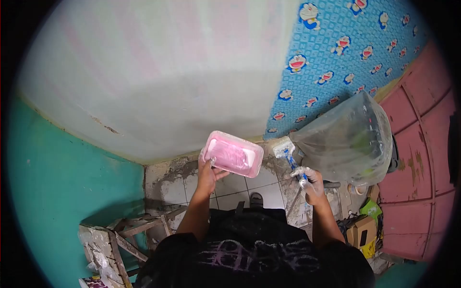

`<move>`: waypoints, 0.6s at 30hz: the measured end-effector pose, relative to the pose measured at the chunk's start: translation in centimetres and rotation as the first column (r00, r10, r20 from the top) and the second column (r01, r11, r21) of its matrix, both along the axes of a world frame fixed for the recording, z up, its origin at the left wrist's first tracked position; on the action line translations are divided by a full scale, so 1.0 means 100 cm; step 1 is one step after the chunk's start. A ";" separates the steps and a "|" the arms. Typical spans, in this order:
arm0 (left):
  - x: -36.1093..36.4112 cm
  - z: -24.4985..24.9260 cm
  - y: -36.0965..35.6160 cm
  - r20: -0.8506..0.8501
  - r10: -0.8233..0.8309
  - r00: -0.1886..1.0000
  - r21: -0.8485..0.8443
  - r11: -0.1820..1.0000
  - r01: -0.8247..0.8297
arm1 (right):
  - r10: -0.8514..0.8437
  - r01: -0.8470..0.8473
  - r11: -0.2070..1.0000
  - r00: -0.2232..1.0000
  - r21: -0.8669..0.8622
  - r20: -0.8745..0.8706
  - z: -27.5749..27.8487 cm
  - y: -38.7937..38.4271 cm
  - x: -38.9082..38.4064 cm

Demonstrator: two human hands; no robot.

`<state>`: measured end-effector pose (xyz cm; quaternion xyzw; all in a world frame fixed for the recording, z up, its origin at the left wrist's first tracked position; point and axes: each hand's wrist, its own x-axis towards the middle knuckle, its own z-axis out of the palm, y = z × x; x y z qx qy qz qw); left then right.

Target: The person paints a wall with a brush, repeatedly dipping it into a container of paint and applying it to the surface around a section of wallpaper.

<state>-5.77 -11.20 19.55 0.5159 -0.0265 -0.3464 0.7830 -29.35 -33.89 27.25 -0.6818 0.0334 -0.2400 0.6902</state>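
Observation:
My left hand grips a pink plastic tray by its left side, thumb over the rim and fingers beneath. White paint or paste is smeared inside it. In my right hand is a paintbrush with a blue and white handle, fingers wrapped round it. Its broad head, coated in white, points up and away from me, to the right of the tray and apart from it. White smears cover the fingers of my right hand. Ahead stands a whitish wall with faint pink stripes showing through.
Blue cartoon wallpaper covers the wall at right. Before it stands a big clear plastic bag. A paint-stained wooden stool or ladder is at lower left, by the green wall. A cardboard box lies near the pink panel.

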 end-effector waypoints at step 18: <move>-0.014 0.027 -0.029 0.287 0.042 0.957 0.023 0.998 -0.051 | -0.123 0.112 0.974 0.991 -0.196 -0.047 0.025 0.034 0.006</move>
